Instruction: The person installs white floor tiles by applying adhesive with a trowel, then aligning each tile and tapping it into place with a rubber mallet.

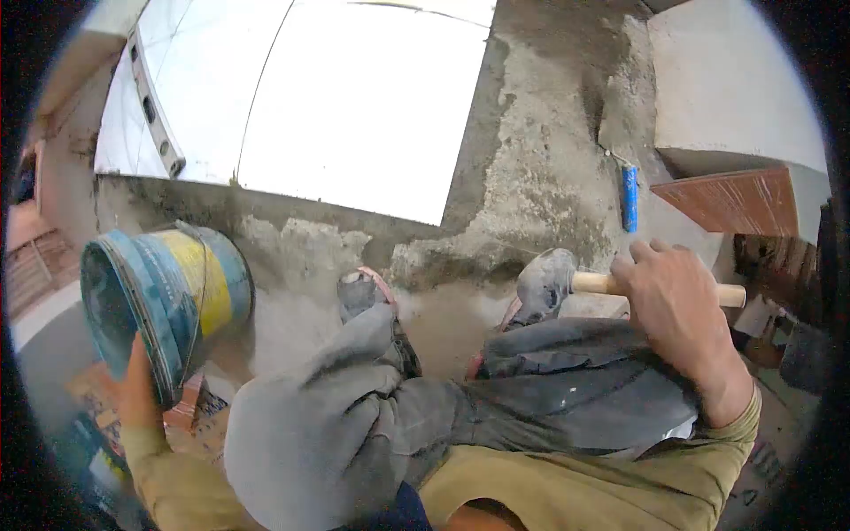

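Your right hand [677, 310] grips the mallet [549, 285], handle running left-right, head left; your left hand [133, 389] holds the tipped bucket [168, 292].

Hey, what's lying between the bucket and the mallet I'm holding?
In the head view, the person's sandalled foot, a bent knee and a patch of bare grey mortar lie between the bucket and the mallet.
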`<state>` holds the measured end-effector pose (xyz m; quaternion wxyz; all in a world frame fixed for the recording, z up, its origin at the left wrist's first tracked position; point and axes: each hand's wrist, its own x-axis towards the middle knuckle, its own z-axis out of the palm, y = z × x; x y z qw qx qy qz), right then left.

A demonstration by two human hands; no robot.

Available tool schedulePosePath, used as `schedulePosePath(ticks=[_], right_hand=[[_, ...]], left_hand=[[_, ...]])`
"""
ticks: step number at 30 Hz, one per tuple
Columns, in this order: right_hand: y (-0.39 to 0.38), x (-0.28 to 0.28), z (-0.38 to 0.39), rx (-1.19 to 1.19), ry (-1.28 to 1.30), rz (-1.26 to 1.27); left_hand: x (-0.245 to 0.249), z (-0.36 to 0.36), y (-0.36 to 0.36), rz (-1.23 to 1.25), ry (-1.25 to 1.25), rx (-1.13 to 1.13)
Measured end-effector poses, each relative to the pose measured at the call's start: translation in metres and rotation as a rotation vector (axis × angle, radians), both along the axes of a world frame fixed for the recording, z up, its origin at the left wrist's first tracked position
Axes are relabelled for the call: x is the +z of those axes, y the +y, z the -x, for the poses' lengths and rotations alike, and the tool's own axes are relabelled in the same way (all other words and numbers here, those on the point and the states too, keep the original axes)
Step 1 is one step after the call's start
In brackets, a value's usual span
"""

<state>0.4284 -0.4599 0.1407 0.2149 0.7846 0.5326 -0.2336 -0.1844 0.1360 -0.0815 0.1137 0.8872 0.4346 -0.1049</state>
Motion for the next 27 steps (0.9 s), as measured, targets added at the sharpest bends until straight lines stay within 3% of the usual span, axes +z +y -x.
schedulePosePath(ticks=[2, 5, 7, 9, 12, 14, 16, 18, 20, 21, 22, 23, 24, 25, 26, 27], right_hand=[[-0.005, 0.003, -0.009, 0.007, -0.057, -0.083], [-0.018, 0.007, -0.018, -0.022, 0.068, -0.095], [-0.019, 0.013, -0.019, -0.027, 0.150, 0.044], [-0.021, 0.014, -0.019, -0.001, 0.169, 0.008], [-0.019, 0.015, -0.021, 0.070, 0.214, -0.078], [-0.020, 0.016, -0.022, 0.101, 0.231, -0.139], [-0.023, 0.016, -0.022, 0.083, 0.235, -0.196], [-0.022, 0.018, -0.025, 0.103, 0.229, -0.160], [-0.019, 0.017, -0.028, 0.130, 0.217, -0.112], [-0.018, 0.013, -0.029, 0.093, 0.223, -0.082], [-0.015, 0.011, -0.031, 0.054, 0.229, -0.049], [-0.009, 0.008, -0.034, 0.070, 0.219, -0.046], [-0.003, 0.005, -0.035, 0.051, 0.208, 0.021], [0.002, 0.002, -0.036, 0.022, 0.197, 0.090], [0.006, -0.001, -0.037, 0.015, 0.184, 0.099], [0.009, -0.004, -0.038, -0.003, 0.182, 0.032]], left_hand=[[0.006, 0.004, 0.002, -0.037, 0.000, -0.012], [0.020, 0.010, -0.003, -0.093, -0.004, -0.017], [0.032, 0.012, -0.008, -0.126, -0.012, -0.028], [0.042, 0.021, -0.009, -0.168, -0.017, -0.041], [0.036, 0.047, -0.010, -0.361, -0.023, -0.121], [0.062, 0.004, -0.063, -0.219, 0.064, 0.188], [0.068, -0.002, -0.081, -0.378, 0.075, 0.167], [0.106, -0.017, -0.079, -0.281, 0.037, 0.217], [0.155, -0.067, -0.057, -0.216, -0.354, 0.286], [0.173, -0.070, -0.018, -0.037, -0.392, 0.303], [0.198, -0.129, -0.027, 0.094, -0.669, 0.385], [0.214, -0.164, -0.004, 0.160, -0.548, 0.323], [0.229, -0.237, -0.022, -0.019, -0.473, 0.176], [0.220, -0.285, -0.012, -0.016, -0.466, 0.010], [0.196, -0.325, 0.018, 0.073, -0.372, -0.006], [0.198, -0.386, -0.015, 0.331, -0.365, 0.073]])
